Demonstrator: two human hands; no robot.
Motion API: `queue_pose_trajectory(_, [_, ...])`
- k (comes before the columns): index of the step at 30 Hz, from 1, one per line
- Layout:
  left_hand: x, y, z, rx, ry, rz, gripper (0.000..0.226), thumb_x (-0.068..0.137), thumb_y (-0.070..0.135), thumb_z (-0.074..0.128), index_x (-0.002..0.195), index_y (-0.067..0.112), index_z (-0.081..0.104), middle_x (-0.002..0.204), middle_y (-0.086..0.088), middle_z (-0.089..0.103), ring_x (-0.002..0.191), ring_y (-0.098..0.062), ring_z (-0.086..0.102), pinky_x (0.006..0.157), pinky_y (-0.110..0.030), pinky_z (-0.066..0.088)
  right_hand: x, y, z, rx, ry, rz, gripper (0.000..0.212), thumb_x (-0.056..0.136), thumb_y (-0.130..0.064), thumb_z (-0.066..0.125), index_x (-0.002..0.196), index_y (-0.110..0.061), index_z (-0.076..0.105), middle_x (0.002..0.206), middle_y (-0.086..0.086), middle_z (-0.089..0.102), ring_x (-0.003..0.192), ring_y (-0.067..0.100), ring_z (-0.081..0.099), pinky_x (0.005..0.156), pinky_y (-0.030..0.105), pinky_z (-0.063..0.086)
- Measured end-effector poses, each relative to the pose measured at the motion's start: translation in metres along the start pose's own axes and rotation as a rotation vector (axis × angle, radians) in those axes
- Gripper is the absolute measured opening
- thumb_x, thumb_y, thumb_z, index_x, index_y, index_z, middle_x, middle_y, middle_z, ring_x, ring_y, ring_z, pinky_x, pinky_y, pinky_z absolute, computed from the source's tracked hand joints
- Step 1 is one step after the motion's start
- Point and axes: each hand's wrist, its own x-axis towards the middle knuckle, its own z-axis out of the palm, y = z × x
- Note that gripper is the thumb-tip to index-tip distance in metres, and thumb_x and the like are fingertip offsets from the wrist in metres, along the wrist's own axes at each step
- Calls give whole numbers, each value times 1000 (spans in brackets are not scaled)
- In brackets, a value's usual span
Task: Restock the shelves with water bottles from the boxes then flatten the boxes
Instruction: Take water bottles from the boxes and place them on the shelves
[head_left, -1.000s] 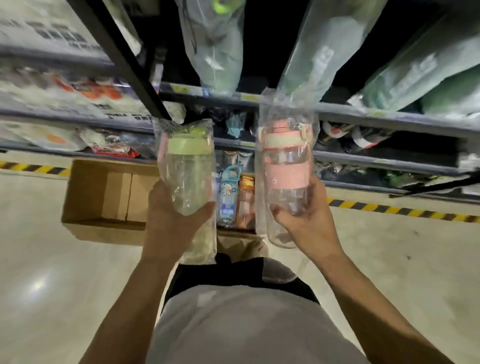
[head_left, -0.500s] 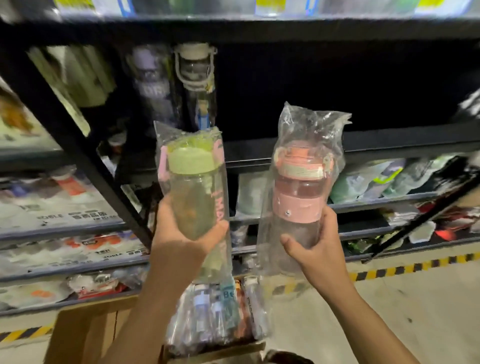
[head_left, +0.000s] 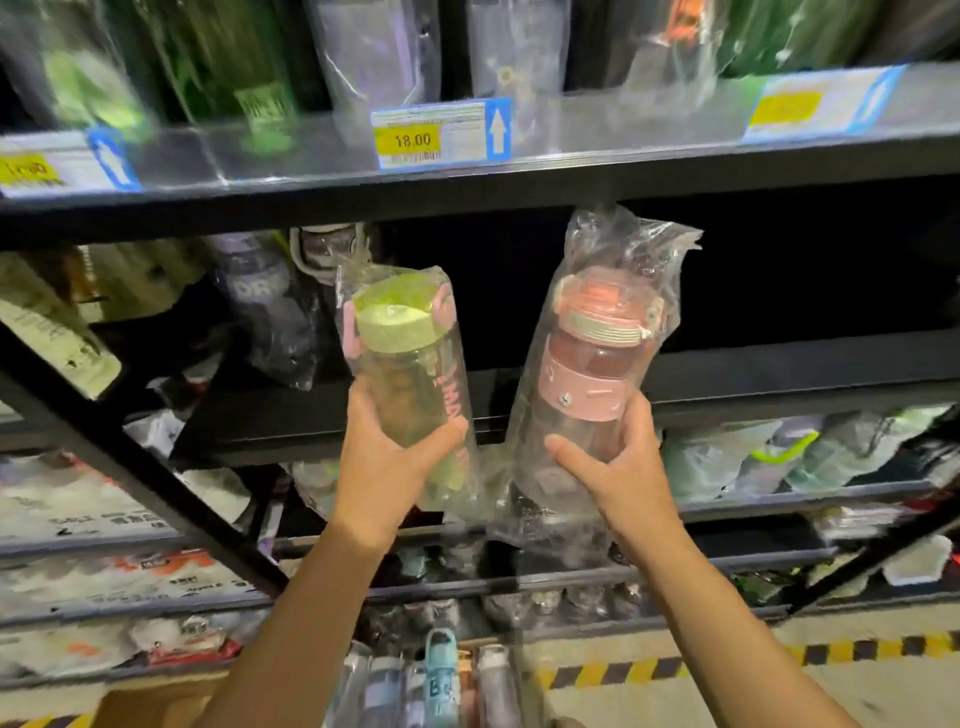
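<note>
Before the shelf (head_left: 779, 371), green bottle (head_left: 408, 382) and pink bottle (head_left: 589, 387) point lid-up, near-vertical.

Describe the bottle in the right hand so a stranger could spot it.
Find the 18.00 price tag on the shelf edge. Lower right of it, the right hand grips a bagged bottle. Its pink lid and band set it apart from the green-lidded bottle beside it.

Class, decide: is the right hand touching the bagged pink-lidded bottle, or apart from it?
Touching. The head view shows the right hand gripping the bagged pink-lidded bottle, thumb and fingers curled round its lower body.
</note>
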Motion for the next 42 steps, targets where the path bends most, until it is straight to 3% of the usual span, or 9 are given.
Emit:
queue_pose_trajectory(9, [96, -11, 67, 93, 136, -145, 68, 68, 40, 93, 119, 35, 50, 110, 17, 68, 100, 5, 66, 86, -21, 52, 135, 15, -13, -225, -111, 42, 76, 73, -37, 93, 130, -28, 43, 118, -21, 59, 105, -9, 60, 86, 10, 48])
queue_pose_trajectory(13, [143, -27, 79, 217, 232, -339, 41, 77, 29, 88, 75, 12, 51, 70, 8, 60, 59, -10, 56, 48, -14, 39, 179, 20, 2, -376, -135, 170, 47, 79, -41, 88, 64, -16, 51, 75, 6, 65, 70, 19, 63, 63, 32, 49])
queue_pose_trajectory(16, [172, -31, 84, 470, 101, -451, 29, 96, 35, 72, 81, 17, 56, 87, -3, 58, 79, -16, 54, 72, -16, 49, 205, 22, 19, -195, -93, 70, 42, 79, -12, 89, 97, -30, 55, 120, 0, 66, 109, 7, 64, 79, 9, 50])
queue_pose_trajectory(19, [192, -30, 82, 533, 135, -261, 66, 92, 48, 71, 143, 11, 49, 146, -14, 49, 131, -32, 48, 115, -42, 37, 223, 24, 31, -138, -69, -93, 80, 68, -4, 94, 132, -24, 51, 130, -4, 61, 119, 8, 61, 94, 15, 52])
queue_pose_trajectory(24, [191, -36, 78, 588, 53, -272, 80, 92, 50, 70, 153, 9, 39, 157, -13, 41, 143, -31, 39, 116, -35, 31, 235, 39, 32, -183, -58, -124, 101, 65, -14, 98, 149, -17, 42, 144, -3, 55, 132, 10, 53, 98, 10, 46])
queue_pose_trajectory(28, [159, -62, 80, 254, 93, -508, 49, 81, 39, 84, 110, 3, 68, 117, -12, 71, 121, -36, 65, 81, -32, 55, 234, 53, 28, -239, -97, -107, 108, 61, -19, 100, 151, -15, 41, 147, 4, 54, 134, 19, 56, 103, 30, 52])
queue_pose_trajectory(32, [176, -69, 86, 378, 157, -380, 66, 89, 32, 79, 139, -3, 54, 140, -23, 59, 131, -37, 55, 109, -45, 45, 241, 66, 30, -282, -104, -81, 92, 66, -18, 96, 144, -16, 47, 138, 4, 62, 122, 18, 62, 94, 22, 51])
queue_pose_trajectory(35, [200, -68, 88, 368, 201, -135, 96, 78, 20, 89, 154, 7, 32, 150, -16, 50, 139, -32, 48, 115, -45, 39, 252, 71, 35, -274, -73, -90, 93, 67, -22, 96, 144, -17, 45, 138, 1, 60, 119, 11, 59, 87, 9, 44])
queue_pose_trajectory(42, [246, -84, 95, 368, 261, -108, 106, 79, 30, 87, 161, 14, 21, 160, -12, 40, 148, -30, 38, 124, -39, 28, 283, 80, 45, -326, -31, -163, 93, 70, -26, 96, 147, -10, 46, 137, 0, 57, 119, 1, 52, 90, -4, 36])
